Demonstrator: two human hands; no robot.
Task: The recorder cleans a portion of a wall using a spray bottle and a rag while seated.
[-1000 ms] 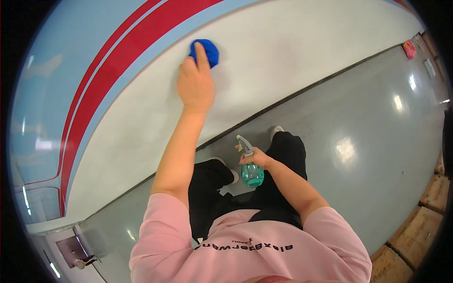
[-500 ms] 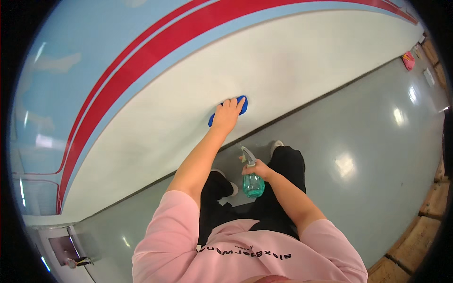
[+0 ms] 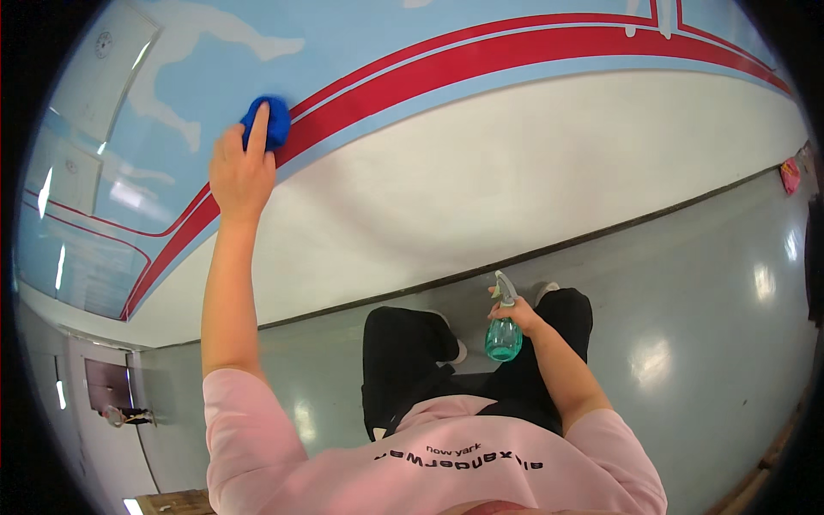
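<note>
Stretched up and to the left, my left hand (image 3: pixel 242 176) presses a blue cloth (image 3: pixel 273 124) against the light-blue part of the wall (image 3: pixel 343 51), just above its red stripes. The index finger lies extended over the cloth. Down by my knees, my right hand (image 3: pixel 518 314) grips a spray bottle (image 3: pixel 504 341) by the neck. The bottle is clear green with a grey trigger head, held upright and apart from the wall. Liquid shows low inside it.
A white lower panel (image 3: pixel 481 163) runs along the wall and ends in a dark strip at the grey, glossy floor (image 3: pixel 669 283). A pink-red item (image 3: pixel 790 176) lies at the far right by the wall. Wooden boards (image 3: pixel 176 502) show at the lower left.
My left hand and the blue cloth have moved up and left, from the white panel onto the light-blue area. The view has shifted; my right hand still holds the spray bottle.
</note>
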